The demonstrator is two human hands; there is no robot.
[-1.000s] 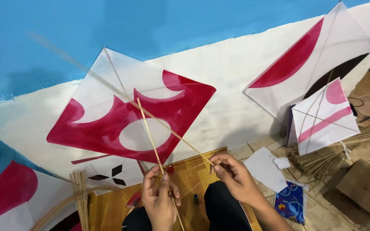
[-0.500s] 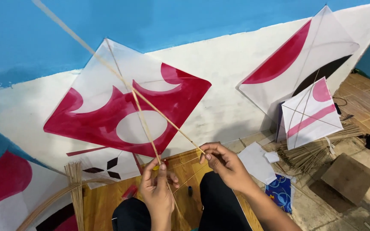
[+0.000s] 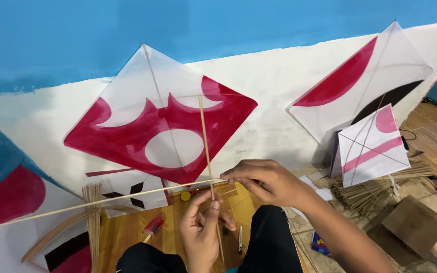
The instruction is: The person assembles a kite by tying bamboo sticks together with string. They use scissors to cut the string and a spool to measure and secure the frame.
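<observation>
My left hand (image 3: pixel 203 230) grips a thin upright bamboo stick (image 3: pixel 206 144) near its lower end; the stick rises in front of a red and white kite (image 3: pixel 160 119). My right hand (image 3: pixel 266 182) pinches one end of a second, longer bamboo stick (image 3: pixel 92 203), which lies almost level and runs off to the left edge. The two sticks cross just above my left hand's fingers. My dark-trousered knees (image 3: pixel 266 242) frame the wooden floor below.
Kites lean on the blue and white wall: a large one (image 3: pixel 375 81) and a small one (image 3: pixel 375 146) at right, another (image 3: pixel 11 197) at lower left. A stick bundle (image 3: pixel 93 222), curved strips, a red-handled tool (image 3: pixel 153 226), a yellow cap (image 3: pixel 185 195) and a blade (image 3: pixel 240 245) lie on the floor. More sticks (image 3: pixel 380 187) and a cardboard piece (image 3: pixel 416 225) sit right.
The long stick has swung down from a steep diagonal pointing up-left to nearly level, pointing left. The upright stick stays in my left hand. The camera has shifted slightly.
</observation>
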